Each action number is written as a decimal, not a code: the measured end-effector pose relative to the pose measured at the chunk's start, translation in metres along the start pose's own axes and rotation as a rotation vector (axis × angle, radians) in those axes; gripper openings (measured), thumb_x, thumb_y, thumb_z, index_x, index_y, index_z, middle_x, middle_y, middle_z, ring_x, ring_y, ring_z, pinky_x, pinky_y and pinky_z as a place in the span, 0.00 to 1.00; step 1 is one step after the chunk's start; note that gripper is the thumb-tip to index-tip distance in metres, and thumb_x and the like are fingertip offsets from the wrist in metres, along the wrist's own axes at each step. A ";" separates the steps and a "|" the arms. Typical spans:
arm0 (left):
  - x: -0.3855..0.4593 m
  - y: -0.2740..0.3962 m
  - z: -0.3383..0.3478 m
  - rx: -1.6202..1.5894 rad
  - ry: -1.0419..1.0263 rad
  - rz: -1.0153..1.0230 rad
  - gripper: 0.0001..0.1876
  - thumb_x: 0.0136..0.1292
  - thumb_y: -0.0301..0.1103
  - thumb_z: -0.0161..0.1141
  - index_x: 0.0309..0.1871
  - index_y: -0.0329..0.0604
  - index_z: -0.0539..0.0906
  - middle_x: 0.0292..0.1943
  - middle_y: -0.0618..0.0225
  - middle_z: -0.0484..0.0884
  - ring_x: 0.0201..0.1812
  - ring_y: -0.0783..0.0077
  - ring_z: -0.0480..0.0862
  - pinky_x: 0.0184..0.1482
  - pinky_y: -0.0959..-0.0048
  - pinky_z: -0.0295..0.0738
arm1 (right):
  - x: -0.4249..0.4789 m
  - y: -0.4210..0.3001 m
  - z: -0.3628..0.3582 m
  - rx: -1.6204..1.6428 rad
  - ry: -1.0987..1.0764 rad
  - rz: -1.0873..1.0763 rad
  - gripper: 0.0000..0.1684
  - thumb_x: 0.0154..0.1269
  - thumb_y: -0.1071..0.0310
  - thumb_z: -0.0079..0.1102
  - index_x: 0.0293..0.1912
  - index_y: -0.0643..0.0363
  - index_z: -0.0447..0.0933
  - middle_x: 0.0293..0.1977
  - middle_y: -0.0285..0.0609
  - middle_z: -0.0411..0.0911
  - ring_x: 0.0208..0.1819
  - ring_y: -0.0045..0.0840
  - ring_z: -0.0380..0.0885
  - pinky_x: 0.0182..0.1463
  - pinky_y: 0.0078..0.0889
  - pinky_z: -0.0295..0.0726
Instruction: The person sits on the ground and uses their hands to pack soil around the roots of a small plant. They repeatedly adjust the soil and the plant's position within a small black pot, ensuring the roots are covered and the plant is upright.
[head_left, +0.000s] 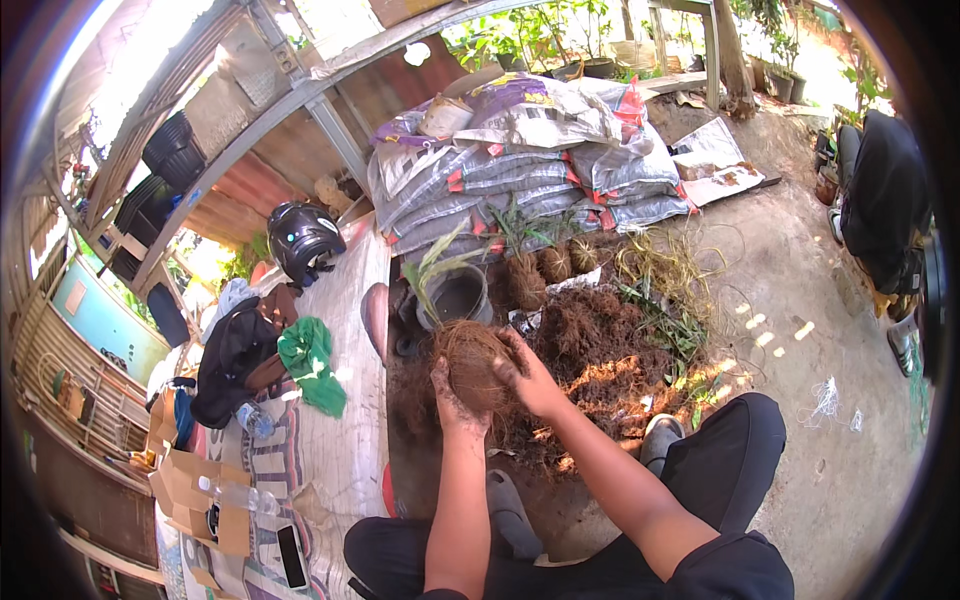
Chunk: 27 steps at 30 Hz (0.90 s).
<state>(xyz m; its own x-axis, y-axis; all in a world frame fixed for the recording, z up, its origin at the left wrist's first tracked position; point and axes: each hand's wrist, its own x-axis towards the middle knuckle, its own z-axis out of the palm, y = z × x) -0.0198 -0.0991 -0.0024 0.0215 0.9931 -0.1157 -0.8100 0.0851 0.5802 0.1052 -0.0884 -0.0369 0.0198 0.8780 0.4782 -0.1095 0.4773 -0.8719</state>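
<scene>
Between both hands I hold a round ball of brown coconut fibre (472, 364), with long green leaves (431, 277) rising beyond it. My left hand (459, 401) cups it from the left and below, its fingers dirty. On the ball's right side rest the fingers of my right hand (529, 375). Just beyond the ball stands a grey plastic pot (459, 296). Several finished-looking fibre balls (527, 281) stand past it in a row, at least one with leaves. A heap of loose brown fibre (592, 330) lies to the right of my hands.
Stacked filled sacks (510, 172) stand behind. Yellowish strands (667, 262) and cut leaves (675, 330) lie by the heap. On the left, a sack-covered surface (360, 405) bears a black helmet (302, 241), green cloth (311, 364), bottles and a phone (292, 555). Another person's legs (885, 202) are at the right.
</scene>
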 end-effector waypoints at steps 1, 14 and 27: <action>0.003 0.002 -0.002 0.063 -0.007 0.066 0.30 0.66 0.51 0.58 0.65 0.41 0.72 0.58 0.58 0.79 0.56 0.58 0.81 0.56 0.59 0.80 | 0.002 0.003 -0.003 -0.019 -0.003 -0.031 0.25 0.73 0.64 0.52 0.64 0.64 0.66 0.62 0.48 0.67 0.65 0.32 0.65 0.70 0.35 0.62; 0.000 -0.010 -0.016 0.186 0.009 0.305 0.27 0.63 0.34 0.64 0.64 0.34 0.71 0.56 0.58 0.79 0.54 0.61 0.81 0.57 0.63 0.79 | -0.006 0.007 0.036 0.113 0.172 -0.129 0.34 0.69 0.53 0.57 0.65 0.67 0.69 0.66 0.52 0.68 0.68 0.37 0.67 0.72 0.39 0.61; 0.004 0.037 -0.047 0.102 0.007 0.134 0.36 0.63 0.50 0.63 0.69 0.39 0.67 0.62 0.58 0.76 0.62 0.57 0.77 0.65 0.59 0.73 | 0.011 0.012 0.089 0.447 0.183 -0.017 0.30 0.65 0.58 0.59 0.60 0.70 0.73 0.60 0.49 0.75 0.64 0.32 0.70 0.71 0.37 0.62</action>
<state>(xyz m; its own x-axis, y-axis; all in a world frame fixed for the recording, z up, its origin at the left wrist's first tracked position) -0.0767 -0.0955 -0.0191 -0.0871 0.9955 -0.0374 -0.7419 -0.0398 0.6694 0.0159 -0.0757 -0.0329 0.1957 0.8813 0.4301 -0.5233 0.4648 -0.7142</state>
